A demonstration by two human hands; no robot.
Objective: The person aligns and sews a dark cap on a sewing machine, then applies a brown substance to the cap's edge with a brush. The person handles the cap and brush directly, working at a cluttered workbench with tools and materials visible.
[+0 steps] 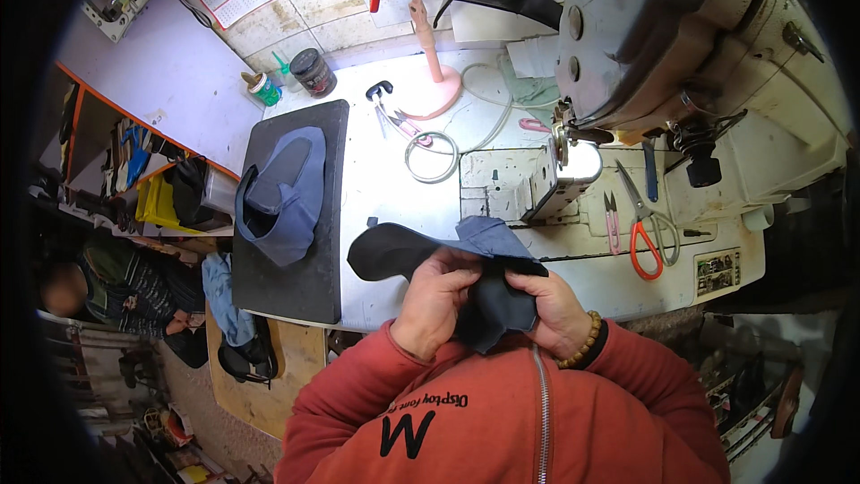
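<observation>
In front of my chest, both hands hold a shoe upper, blue-grey fabric on one side and black lining on the other. My left hand pinches it near the middle, thumb on the black side. At its right end my right hand grips the edge, thumb on top and fingers partly hidden behind. A long flap of the piece sticks out to the left over the table edge. On a black board at the left lie more blue-grey shoe uppers, one inside another.
A post-bed sewing machine stands at the right. Red-handled scissors, pink thread snips and a blue-handled tool lie beside it. Farther back are a pink stand, a dark jar and a cable. Another person sits at far left.
</observation>
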